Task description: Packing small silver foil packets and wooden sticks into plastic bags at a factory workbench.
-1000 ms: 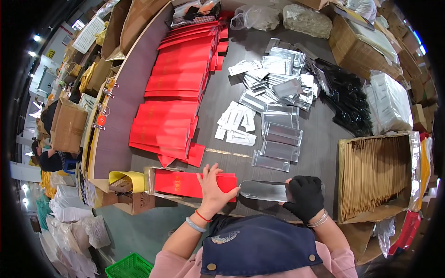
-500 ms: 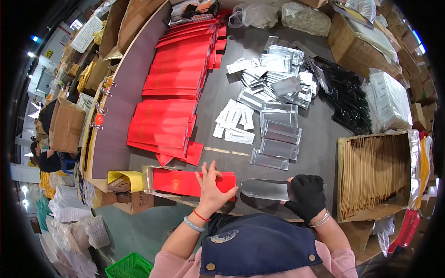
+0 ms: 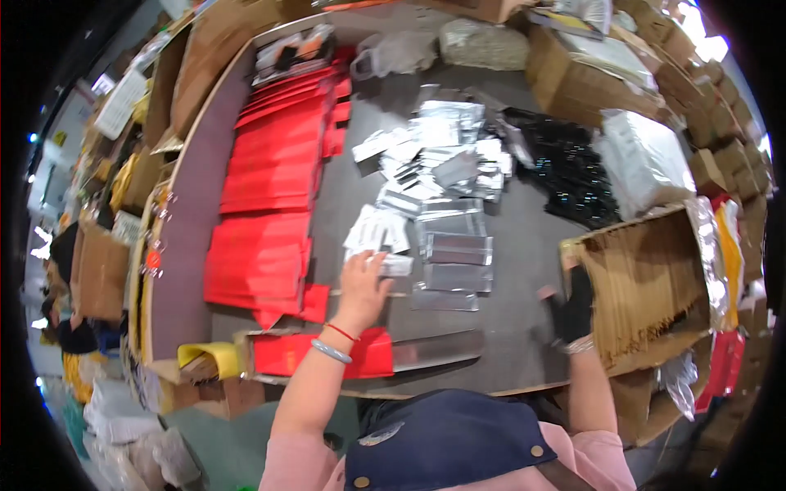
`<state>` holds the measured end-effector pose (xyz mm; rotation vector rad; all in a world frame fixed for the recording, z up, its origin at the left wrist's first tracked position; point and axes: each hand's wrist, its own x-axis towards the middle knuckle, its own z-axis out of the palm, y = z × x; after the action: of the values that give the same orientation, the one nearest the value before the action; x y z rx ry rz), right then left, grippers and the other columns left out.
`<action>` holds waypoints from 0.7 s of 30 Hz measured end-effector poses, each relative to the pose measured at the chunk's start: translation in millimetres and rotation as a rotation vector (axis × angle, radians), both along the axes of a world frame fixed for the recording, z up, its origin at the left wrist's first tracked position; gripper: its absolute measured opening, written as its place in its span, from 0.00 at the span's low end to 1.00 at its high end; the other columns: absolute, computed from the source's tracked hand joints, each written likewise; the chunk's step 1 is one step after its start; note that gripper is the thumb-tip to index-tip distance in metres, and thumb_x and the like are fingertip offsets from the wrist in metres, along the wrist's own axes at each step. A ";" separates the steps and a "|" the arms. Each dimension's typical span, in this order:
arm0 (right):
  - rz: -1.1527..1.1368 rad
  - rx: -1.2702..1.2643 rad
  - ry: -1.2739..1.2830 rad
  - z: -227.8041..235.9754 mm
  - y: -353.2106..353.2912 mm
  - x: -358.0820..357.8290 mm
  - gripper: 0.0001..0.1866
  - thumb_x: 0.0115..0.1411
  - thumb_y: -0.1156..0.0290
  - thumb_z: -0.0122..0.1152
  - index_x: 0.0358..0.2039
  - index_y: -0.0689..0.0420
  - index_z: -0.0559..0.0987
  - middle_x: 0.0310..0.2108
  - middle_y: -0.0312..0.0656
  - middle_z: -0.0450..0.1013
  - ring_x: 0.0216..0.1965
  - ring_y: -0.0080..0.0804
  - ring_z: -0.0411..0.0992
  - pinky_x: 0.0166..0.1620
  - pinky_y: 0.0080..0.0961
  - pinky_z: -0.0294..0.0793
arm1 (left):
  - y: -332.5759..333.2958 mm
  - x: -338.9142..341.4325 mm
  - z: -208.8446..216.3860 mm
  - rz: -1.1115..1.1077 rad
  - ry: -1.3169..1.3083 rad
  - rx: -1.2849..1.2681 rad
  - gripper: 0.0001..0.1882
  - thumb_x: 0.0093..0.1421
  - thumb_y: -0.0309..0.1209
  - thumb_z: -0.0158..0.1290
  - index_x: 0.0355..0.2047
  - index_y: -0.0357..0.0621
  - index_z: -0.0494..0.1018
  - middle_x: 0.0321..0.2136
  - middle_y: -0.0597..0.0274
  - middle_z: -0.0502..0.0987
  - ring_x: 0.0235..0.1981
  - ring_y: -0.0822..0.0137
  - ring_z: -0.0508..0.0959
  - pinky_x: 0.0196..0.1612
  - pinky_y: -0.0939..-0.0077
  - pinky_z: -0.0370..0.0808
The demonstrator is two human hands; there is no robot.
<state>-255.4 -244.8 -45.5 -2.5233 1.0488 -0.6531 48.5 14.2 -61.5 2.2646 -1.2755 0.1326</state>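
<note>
My left hand (image 3: 364,286), bare with a red string and a pale bangle at the wrist, reaches over the small white packets (image 3: 377,231). Its fingers are apart, the tips at the lower packets, and it holds nothing that I can see. My right hand (image 3: 573,304), in a black fingerless glove, is blurred beside the left edge of a carton of thin brown sticks (image 3: 651,286). Thumb and fingers there are spread. Near the front edge lies a clear plastic sleeve (image 3: 438,350), its left end meeting a red paper sleeve (image 3: 299,353).
Rows of red paper sleeves (image 3: 266,172) cover the table's left side. Clear flat pouches (image 3: 458,250) lie mid-table below a heap of silvery packets (image 3: 446,155). Black glossy wrappers (image 3: 573,168) and a plastic-wrapped white stack (image 3: 651,155) stand farther right, near a cardboard box (image 3: 594,78).
My right hand has let go of the clear plastic sleeve and moved right to the carton. My left hand has left the red sleeve and gone forward to the white packets. The view has shifted.
</note>
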 end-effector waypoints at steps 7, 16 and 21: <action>-0.495 -0.333 0.244 15.0 -170.3 -165.9 0.31 0.61 0.62 0.60 0.60 0.65 0.65 0.60 0.56 0.64 0.63 0.49 0.60 0.64 0.38 0.59 | -10.6 5.3 9.2 -0.071 0.174 0.248 0.13 0.45 0.29 0.66 0.32 0.47 0.77 0.29 0.62 0.76 0.33 0.59 0.76 0.42 0.61 0.69; -0.532 -0.137 0.412 -11.4 -100.0 -123.8 0.33 0.65 0.52 0.50 0.60 0.67 0.64 0.59 0.60 0.63 0.60 0.54 0.62 0.62 0.41 0.61 | -30.3 -12.0 27.6 -0.184 0.433 0.001 0.07 0.51 0.24 0.60 0.30 0.38 0.75 0.29 0.55 0.75 0.31 0.57 0.77 0.35 0.69 0.74; -0.482 -0.085 0.388 -3.8 -68.4 -107.3 0.32 0.63 0.59 0.54 0.62 0.64 0.63 0.57 0.59 0.65 0.59 0.55 0.62 0.62 0.41 0.61 | -101.9 -23.9 15.5 -0.264 0.058 -0.079 0.15 0.46 0.25 0.61 0.36 0.46 0.74 0.40 0.61 0.72 0.46 0.55 0.71 0.45 0.60 0.68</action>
<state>-362.7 -313.2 -49.3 -2.5401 1.8353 -0.3264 24.7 -87.8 -46.0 1.9986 -1.4966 0.0212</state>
